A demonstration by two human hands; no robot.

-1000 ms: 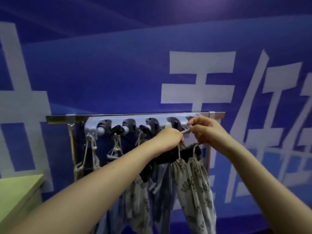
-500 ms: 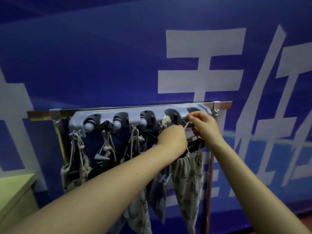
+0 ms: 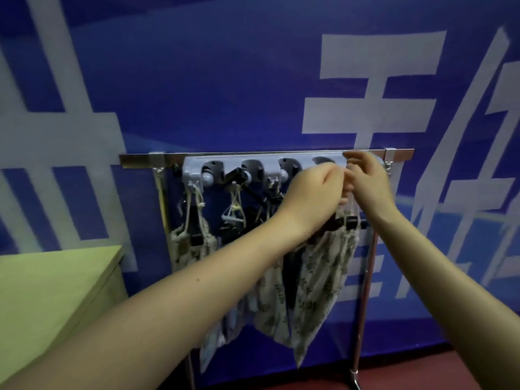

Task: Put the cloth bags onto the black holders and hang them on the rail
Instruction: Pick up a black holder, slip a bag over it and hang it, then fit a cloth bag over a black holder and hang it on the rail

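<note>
A grey rail [image 3: 254, 164] with round slots is fixed on a metal bar [image 3: 135, 160]. Leaf-print cloth bags hang under it: one at the left end [image 3: 183, 246], several bunched at the middle and right [image 3: 315, 282]. A black holder [image 3: 353, 223] runs across the top of the right-hand bags. My left hand [image 3: 315, 195] and my right hand [image 3: 365, 181] meet at the rail's right end, fingers curled around the bag's pale drawstring [image 3: 350, 208]. The grip itself is blurred and partly hidden.
A light green tabletop [image 3: 53, 282] stands at the lower left. The rail's metal stand leg [image 3: 364, 299] drops to the red floor [image 3: 422, 372] at the right. Behind everything is a blue wall banner with large white characters [image 3: 374, 88].
The view has shifted, so the rail sits further right and lower. Both hands have drawn closer together at the rail's right end, the left hand rising to the slot level.
</note>
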